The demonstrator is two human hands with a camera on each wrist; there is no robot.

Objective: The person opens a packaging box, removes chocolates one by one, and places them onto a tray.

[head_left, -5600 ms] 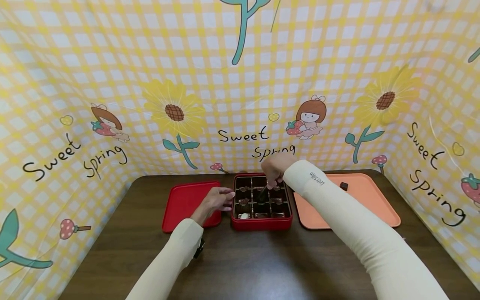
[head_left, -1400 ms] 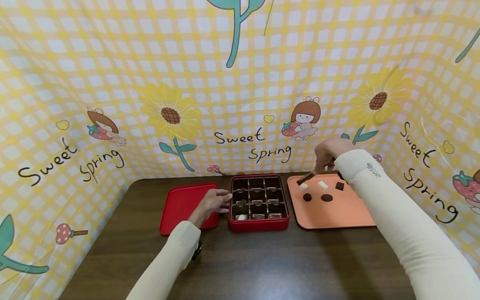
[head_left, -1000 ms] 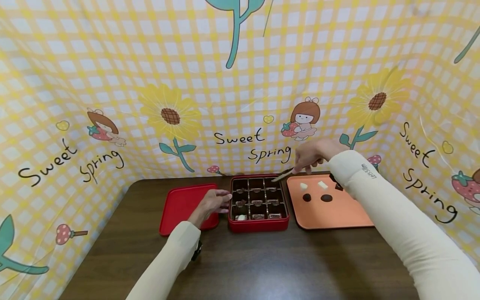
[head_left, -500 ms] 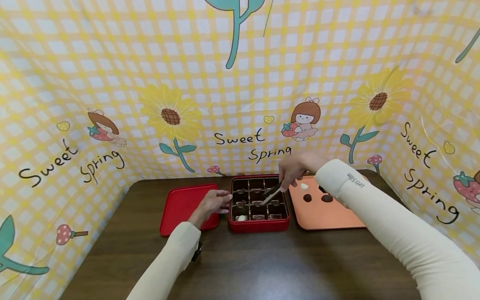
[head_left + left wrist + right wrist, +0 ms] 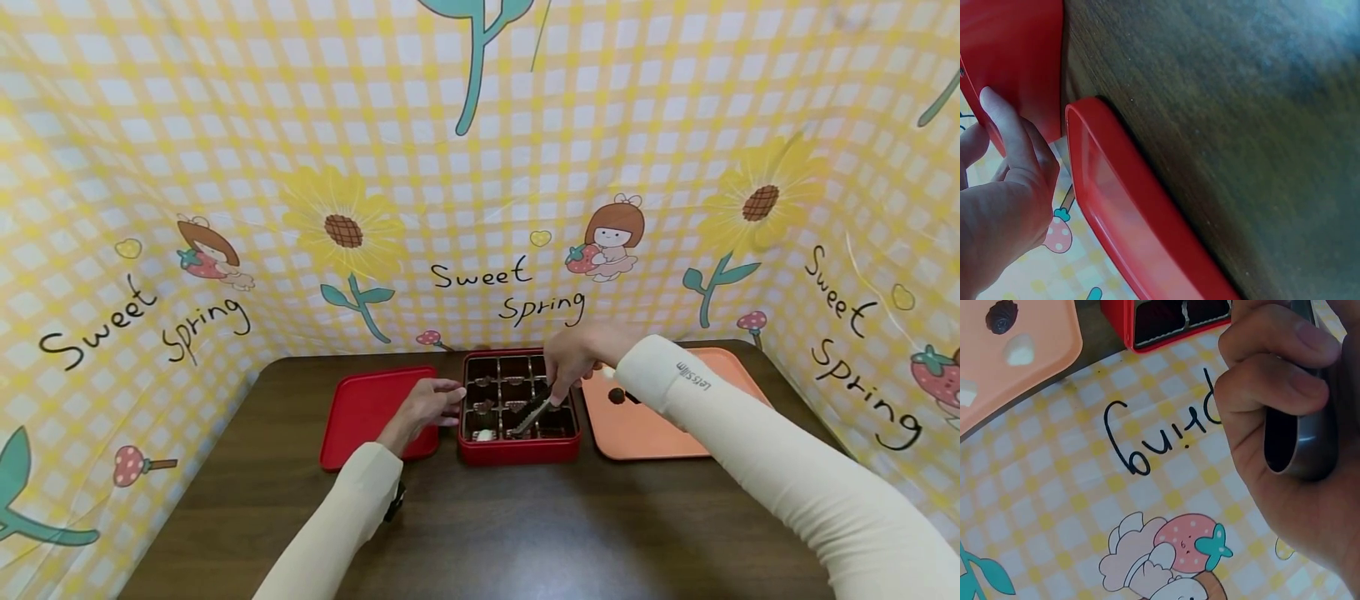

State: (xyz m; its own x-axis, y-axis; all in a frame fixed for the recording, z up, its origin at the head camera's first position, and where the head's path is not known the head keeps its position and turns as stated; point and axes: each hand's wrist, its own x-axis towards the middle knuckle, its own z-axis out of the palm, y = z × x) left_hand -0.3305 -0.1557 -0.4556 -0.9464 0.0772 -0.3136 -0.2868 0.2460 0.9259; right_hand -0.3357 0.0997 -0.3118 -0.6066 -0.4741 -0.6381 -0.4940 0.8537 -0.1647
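My right hand (image 5: 573, 358) grips a pair of dark metal tongs (image 5: 532, 414) over the red box (image 5: 519, 452). The tongs slant down, their tips in the front middle compartment; whether they pinch anything cannot be seen. In the right wrist view, curled fingers wrap the rounded end of the tongs (image 5: 1316, 450). A divided insert fills the box, and a white piece (image 5: 485, 435) lies in its front left compartment. My left hand (image 5: 429, 403) rests its fingertips against the box's left side; the left wrist view shows those fingers (image 5: 1007, 122) extended along the red wall.
A red lid (image 5: 367, 414) lies left of the box, under my left hand. To the right is an orange tray (image 5: 645, 440) with a dark chocolate (image 5: 617, 396) and white pieces (image 5: 1020, 350); my right sleeve covers part of it. Patterned cloth (image 5: 480, 208) stands behind.
Over the last second and a half, my right hand has carried the tongs left from the tray's back corner into the box, then forward to a front compartment. My left hand has stayed in place.
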